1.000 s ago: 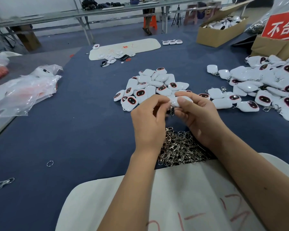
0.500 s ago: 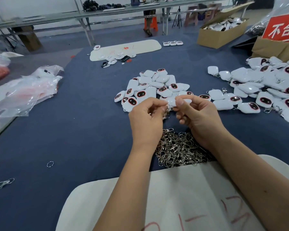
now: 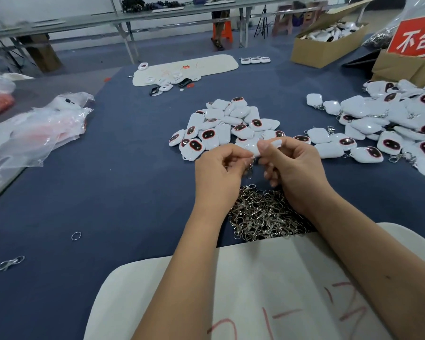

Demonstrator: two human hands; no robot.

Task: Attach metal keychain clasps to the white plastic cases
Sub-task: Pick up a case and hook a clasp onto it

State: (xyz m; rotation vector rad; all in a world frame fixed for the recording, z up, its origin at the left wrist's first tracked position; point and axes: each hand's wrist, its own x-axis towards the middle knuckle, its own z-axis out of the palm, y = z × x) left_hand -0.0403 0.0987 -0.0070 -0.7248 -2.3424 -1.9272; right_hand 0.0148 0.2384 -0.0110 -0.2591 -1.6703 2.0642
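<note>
Head: 2 hands (image 3: 255, 168), 1 case (image 3: 250, 147), 1 clasp (image 3: 251, 165).

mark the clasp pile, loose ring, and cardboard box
clasp pile (image 3: 263, 212), head view, middle of the heap
loose ring (image 3: 76, 235), head view, its wire rim
cardboard box (image 3: 326, 49), head view, front wall

— What carries it all?
— A broad table covered in dark blue felt (image 3: 113, 192). Directly below where the fingers meet lies a heap of silver metal keychain clasps (image 3: 263, 214); just beyond, a pile of white plastic cases with dark oval windows (image 3: 221, 128).
— And off to the sides?
— Right, a bigger spread of white cases with clasps attached (image 3: 390, 123); far left, crumpled clear plastic bags (image 3: 35, 133).
</note>
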